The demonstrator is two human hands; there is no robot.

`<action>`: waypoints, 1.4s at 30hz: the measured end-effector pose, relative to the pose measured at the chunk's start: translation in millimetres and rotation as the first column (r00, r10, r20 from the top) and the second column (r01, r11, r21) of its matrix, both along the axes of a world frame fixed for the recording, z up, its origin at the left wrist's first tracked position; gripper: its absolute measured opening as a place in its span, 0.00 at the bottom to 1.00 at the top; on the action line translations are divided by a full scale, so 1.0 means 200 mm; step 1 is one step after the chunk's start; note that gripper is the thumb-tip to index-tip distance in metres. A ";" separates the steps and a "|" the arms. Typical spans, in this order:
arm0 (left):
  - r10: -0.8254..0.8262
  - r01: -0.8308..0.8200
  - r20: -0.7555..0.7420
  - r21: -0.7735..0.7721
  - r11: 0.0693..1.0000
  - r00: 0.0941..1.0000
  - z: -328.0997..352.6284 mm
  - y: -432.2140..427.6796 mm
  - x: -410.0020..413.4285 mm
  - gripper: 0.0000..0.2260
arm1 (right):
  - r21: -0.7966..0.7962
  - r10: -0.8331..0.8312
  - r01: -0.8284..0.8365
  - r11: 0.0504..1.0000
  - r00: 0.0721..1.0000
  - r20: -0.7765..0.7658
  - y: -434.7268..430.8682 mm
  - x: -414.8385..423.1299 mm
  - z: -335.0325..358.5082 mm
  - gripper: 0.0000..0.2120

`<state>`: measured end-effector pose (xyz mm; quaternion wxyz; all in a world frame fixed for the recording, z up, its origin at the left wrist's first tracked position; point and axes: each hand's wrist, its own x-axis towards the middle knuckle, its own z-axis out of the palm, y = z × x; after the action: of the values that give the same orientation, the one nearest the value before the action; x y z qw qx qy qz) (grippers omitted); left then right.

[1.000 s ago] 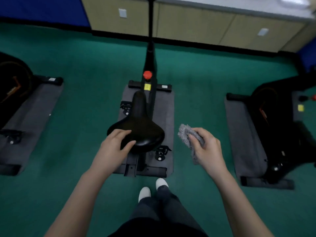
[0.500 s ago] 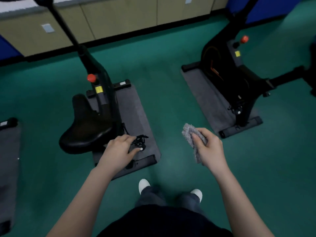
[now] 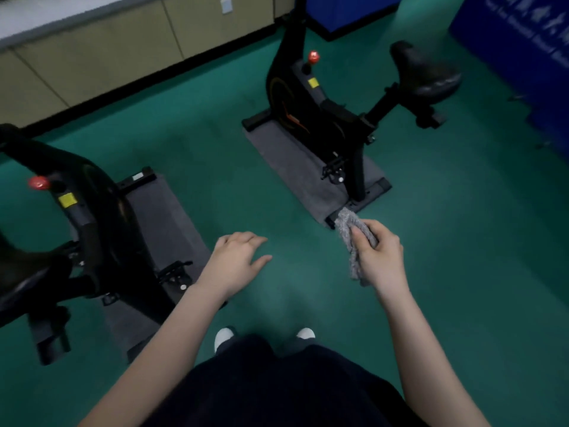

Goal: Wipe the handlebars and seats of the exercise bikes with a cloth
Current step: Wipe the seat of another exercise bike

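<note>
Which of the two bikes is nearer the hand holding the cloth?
The right bike: its base sits beyond the grey cloth in the right hand. The left bike is farther off.

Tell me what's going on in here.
A person stands on the green floor between the near bike and the far bike. The right hand grips a grey cloth; the left hand is open, holding nothing. Neither hand touches a bike. The far bike's seat is ahead, unwiped for now.

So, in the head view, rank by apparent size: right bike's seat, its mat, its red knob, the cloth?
mat
seat
cloth
red knob
The cloth is bunched in the right hand, nearer the camera: its rank is unsure.
</note>
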<state>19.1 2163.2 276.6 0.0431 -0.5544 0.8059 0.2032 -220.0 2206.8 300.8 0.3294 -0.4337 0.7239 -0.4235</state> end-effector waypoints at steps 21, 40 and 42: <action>-0.098 0.097 -0.003 0.146 0.984 0.995 -0.26 -0.98 -0.98 0.26 | 0.113 -0.159 0.164 0.980 0.986 -0.050 -0.65 -0.96 -0.02 0.09; 0.010 -0.007 -0.014 0.170 0.985 1.000 -0.21 -1.55 -1.86 0.25 | 0.065 0.011 -0.012 0.998 1.000 0.013 -1.29 -1.78 0.03 0.08; 0.050 -0.047 -0.012 0.160 0.986 0.999 -0.22 -1.52 -1.99 0.25 | 0.063 0.053 -0.054 0.997 0.998 0.016 -1.30 -1.94 0.03 0.08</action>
<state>-378.6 1859.0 232.1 0.0760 -0.5670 0.7736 0.2725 -608.9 1946.7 305.9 0.3593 -0.4394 0.7228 -0.3943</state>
